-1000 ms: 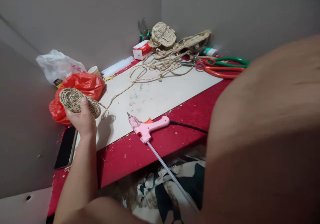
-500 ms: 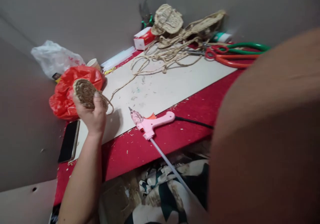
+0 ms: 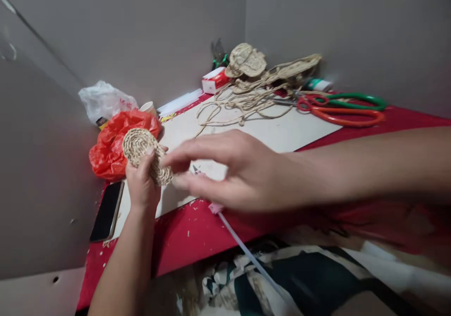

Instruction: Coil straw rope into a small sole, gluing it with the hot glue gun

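Note:
My left hand (image 3: 144,184) grips an oblong coiled piece of straw cord (image 3: 136,144), thumb on its near face and fingers behind. My right hand (image 3: 232,170) reaches across from the right, slightly blurred. Its thumb and fingers are apart, with the tips at the coil's right edge; whether they touch it I cannot tell. Behind this hand lies a pink glue gun (image 3: 215,208), mostly hidden, with a long clear glue stick (image 3: 243,245) sticking out past the table edge. Loose straw cord (image 3: 236,107) is heaped at the back of the white board (image 3: 299,128).
A red plastic bag (image 3: 116,137) and a black phone (image 3: 107,210) lie at the left. Scissors with red and green handles (image 3: 352,116) rest back right. A red-and-white box (image 3: 214,81), pliers (image 3: 220,60) and another straw piece (image 3: 248,60) stand near the wall.
My right hand has come into view over the glue gun and reached left to the coil. My left hand has turned the coil's face more toward me. The view has shifted.

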Tool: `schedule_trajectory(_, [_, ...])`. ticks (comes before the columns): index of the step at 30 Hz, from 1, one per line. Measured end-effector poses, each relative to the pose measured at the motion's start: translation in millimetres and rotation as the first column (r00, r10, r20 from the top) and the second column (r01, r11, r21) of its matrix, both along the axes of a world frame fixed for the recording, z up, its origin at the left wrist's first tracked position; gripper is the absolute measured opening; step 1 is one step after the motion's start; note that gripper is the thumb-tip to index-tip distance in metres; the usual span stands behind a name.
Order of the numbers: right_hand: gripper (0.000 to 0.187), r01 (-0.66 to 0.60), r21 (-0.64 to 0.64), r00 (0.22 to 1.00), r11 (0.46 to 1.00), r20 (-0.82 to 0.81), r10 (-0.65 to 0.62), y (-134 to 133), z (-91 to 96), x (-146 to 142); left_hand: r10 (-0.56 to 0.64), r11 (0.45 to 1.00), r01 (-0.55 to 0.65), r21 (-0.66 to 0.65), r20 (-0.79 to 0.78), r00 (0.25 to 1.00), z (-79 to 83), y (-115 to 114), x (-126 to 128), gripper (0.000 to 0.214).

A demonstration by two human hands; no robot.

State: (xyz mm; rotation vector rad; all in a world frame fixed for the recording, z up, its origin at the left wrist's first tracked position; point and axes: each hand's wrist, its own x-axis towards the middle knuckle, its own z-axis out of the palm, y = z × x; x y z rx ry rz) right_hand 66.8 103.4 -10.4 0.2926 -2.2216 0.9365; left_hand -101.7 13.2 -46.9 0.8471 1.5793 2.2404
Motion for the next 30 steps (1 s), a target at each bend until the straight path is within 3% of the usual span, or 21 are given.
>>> schedule_trajectory(3, [0.025,0.097,-0.095,0.994,0.991,0.052,-0.093,22.2,-15.6,-16.9,-0.122,0.992,0.122,-0.002,0.059,0.991,1.3,-0.9,5.1,0.02])
schedule_trajectory(7, [0.034,0.143,-0.176,0.959,0.974,0.269,-0.092,33.7,-42.6,-31.6,-0.127,0.988,0.139,-0.062,0.16,0.979,-0.4,0.8,9.7,0.024])
schedule_trajectory(10, [0.023,0.158,-0.043,0.964,0.986,0.223,-0.145,35.2,-51.3,-25.9,-0.086,0.992,0.102,-0.078,0.188,0.978,-1.0,2.0,10.4,0.029])
schedule_trajectory(13, [0.011,0.111,0.221,0.976,0.969,0.162,-0.148,37.8,-52.3,-5.5,-0.038,0.994,0.058,-0.092,0.205,0.978,-1.8,2.6,6.0,0.031])
schedule_trajectory(16, [0.025,0.001,0.383,0.943,0.924,0.307,-0.129,40.4,-54.1,19.4,0.003,0.997,0.015,-0.082,0.216,0.976,-2.8,3.2,-0.7,0.028])
schedule_trajectory(20, [0.036,-0.045,0.516,0.869,0.855,0.443,-0.221,43.4,-64.5,36.0,0.112,0.994,-0.104,-0.045,0.228,0.967,-3.5,5.8,-5.3,0.024])
schedule_trajectory(23, [0.033,0.001,0.565,0.859,0.825,0.421,-0.29,46.3,-74.0,33.0,0.151,0.989,-0.145,-0.04,0.201,0.968,-4.4,8.4,-6.5,0.02])
schedule_trajectory(27, [0.031,0.034,0.547,0.856,0.836,0.416,-0.307,49.5,-78.7,27.2,0.171,0.985,-0.168,-0.037,0.111,0.979,-4.6,9.1,-11.4,0.021])
schedule_trajectory(30, [0.045,0.028,0.542,0.864,0.84,0.409,-0.292,51.2,-78.6,30.2,0.198,0.98,-0.198,-0.011,0.032,0.98,-2.8,8.3,-17.4,0.025])
